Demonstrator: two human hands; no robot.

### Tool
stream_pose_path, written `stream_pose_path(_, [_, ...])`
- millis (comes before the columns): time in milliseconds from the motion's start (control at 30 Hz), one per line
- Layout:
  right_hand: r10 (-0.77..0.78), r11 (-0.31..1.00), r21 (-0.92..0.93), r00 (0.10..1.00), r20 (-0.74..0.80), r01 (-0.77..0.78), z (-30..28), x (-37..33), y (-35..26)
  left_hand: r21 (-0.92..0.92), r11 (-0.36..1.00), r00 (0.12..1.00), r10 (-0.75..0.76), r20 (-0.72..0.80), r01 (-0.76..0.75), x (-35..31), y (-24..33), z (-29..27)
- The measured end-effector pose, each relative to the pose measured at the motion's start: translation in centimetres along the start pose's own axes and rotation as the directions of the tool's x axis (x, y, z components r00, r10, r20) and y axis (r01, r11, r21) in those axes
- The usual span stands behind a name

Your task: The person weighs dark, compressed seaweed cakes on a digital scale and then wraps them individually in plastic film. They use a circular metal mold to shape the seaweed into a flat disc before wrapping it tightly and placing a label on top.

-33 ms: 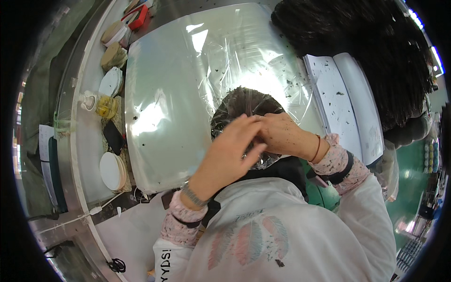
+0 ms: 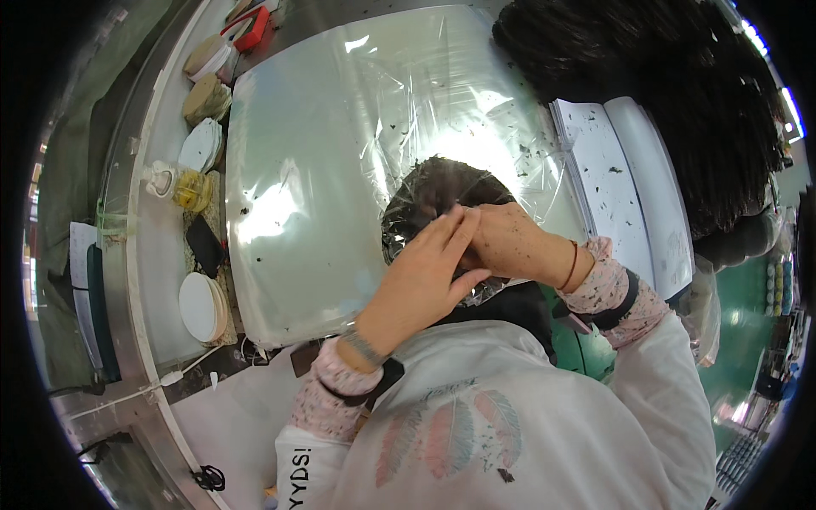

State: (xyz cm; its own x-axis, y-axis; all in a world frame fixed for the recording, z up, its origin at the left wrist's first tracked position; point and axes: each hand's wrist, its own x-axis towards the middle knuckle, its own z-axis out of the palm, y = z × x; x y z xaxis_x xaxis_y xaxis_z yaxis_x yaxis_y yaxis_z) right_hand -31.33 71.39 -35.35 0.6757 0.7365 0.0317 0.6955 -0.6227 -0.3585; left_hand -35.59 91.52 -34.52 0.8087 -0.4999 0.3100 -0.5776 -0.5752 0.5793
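Observation:
In front of my body sits a round, dark, dome-shaped thing [image 2: 442, 180], wrapped in shiny clear plastic film. My left hand [image 2: 425, 268] lies over its near part, with fingers stretched out and thumb apart. Its fingertips meet the knuckle side of my right hand [image 2: 514, 242]. The right hand is bent over the dome, its fingers curled down and mostly hidden behind the left. Whatever those curled fingers pinch cannot be made out. Dark specks dot the back of the right hand.
The table is covered with a clear plastic sheet [image 2: 314, 178], strewn with dark bits. At the right are an open paper book [image 2: 608, 178] and a large mass of black hair [image 2: 646, 76]. Along the left lie round white discs [image 2: 200, 308], a bottle of yellow liquid [image 2: 191, 191] and paper stacks [image 2: 201, 146].
My left hand and wrist have shifted slightly forward and to the right, the fingers lying closer against the right hand. The right hand stays almost in place.

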Motion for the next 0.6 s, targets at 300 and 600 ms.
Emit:
stream_pose_path(300, [0.912, -0.115, 0.974, 0.408, 0.026, 0.194, 3.4, -6.9, 5.0, 0.297, 0.946, 0.929, -0.222, 0.296, 0.131, 2.5, 0.3, 1.3])
stream_pose_path(600, [0.554, 0.206, 0.936, 0.754, -0.352, 0.286, 0.3, -0.4, 1.5, 0.277, 0.943, 0.921, -0.264, 0.286, 0.184, 2.8, 0.2, 1.0])
